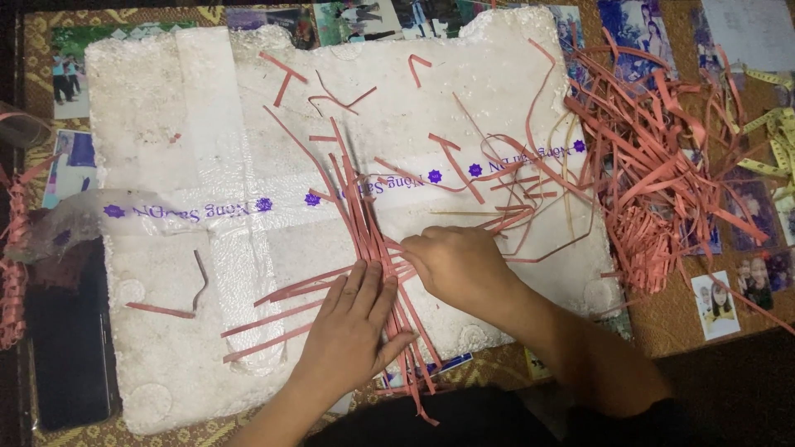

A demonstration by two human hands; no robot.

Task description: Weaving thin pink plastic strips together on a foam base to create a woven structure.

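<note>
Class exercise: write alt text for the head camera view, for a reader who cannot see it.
Two bare hands work crossed pink strips on a white foam board: the left hand presses flat on them, the right hand pinches strips beside it. A loose pile of pink strips lies at the right, over photographs on the table.

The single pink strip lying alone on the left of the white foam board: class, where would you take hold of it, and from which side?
Probably pinch the pink strip at its upturned right end, coming from above with finger and thumb. That end curls up off the foam board, while the rest lies flat. Both the left hand and right hand are pressing on the crossed strips.
</note>
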